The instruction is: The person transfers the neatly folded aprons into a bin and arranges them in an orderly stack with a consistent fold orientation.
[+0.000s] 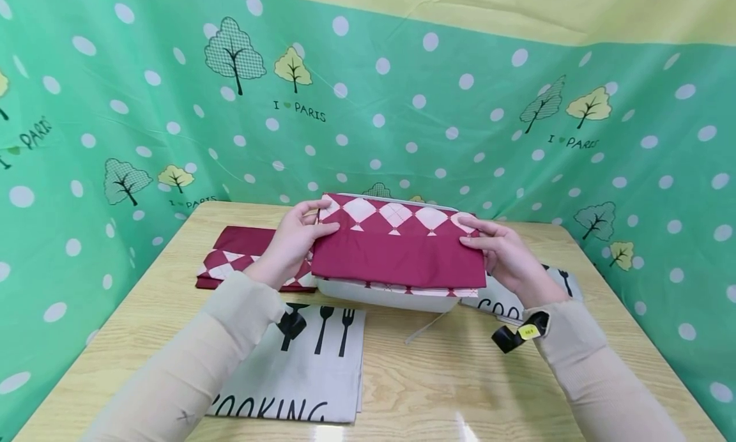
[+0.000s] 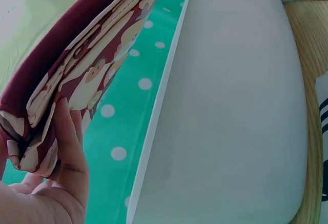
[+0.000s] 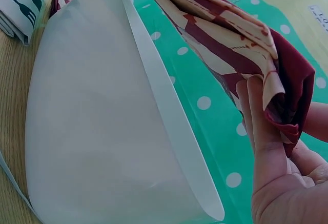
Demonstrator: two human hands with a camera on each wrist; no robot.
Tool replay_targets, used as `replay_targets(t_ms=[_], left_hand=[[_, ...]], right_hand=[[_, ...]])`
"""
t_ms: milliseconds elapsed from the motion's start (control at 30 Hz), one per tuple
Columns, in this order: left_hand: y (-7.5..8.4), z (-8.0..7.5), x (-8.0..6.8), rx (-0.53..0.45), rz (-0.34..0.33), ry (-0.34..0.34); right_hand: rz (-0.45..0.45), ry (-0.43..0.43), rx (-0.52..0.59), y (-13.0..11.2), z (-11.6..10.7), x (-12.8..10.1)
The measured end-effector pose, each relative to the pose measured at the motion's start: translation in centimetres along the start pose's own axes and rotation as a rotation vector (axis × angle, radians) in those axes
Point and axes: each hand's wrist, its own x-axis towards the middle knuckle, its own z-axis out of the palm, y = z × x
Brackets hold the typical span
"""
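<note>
Both hands hold up a folded maroon cloth [image 1: 399,257] with a band of white diamonds, one hand at each end. My left hand [image 1: 296,237] pinches its left end, thumb on the near face; the left wrist view shows fingers [image 2: 69,137] behind the stacked folds. At the right end my right hand [image 1: 512,257] pinches the cloth, and its fingers [image 3: 261,116] lie against the patterned layers in the right wrist view. A white bin [image 1: 391,297] with a pale rim stands behind and below the cloth, partly hidden by it. In both wrist views the cloth is above the rim.
Another folded maroon diamond cloth [image 1: 244,239] lies at the left back of the wooden table [image 1: 425,384]. A grey folded cloth [image 1: 310,378] printed COOKING lies in front, and a similar printed cloth [image 1: 494,301] lies at the right. Green dotted curtains [image 1: 379,122] surround the table.
</note>
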Motion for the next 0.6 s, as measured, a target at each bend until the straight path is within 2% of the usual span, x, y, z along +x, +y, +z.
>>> replay_targets(t_ms=[333, 600], left_hand=[[-0.1, -0.23, 0.67, 0.036, -0.008, 0.02], [0.16, -0.52, 0.94, 0.01, -0.021, 0.007]], right_hand=[[-0.011, 0.001, 0.091, 0.27, -0.47, 0.5], [0.008, 0.004, 0.115, 0.3, -0.98, 0.64]])
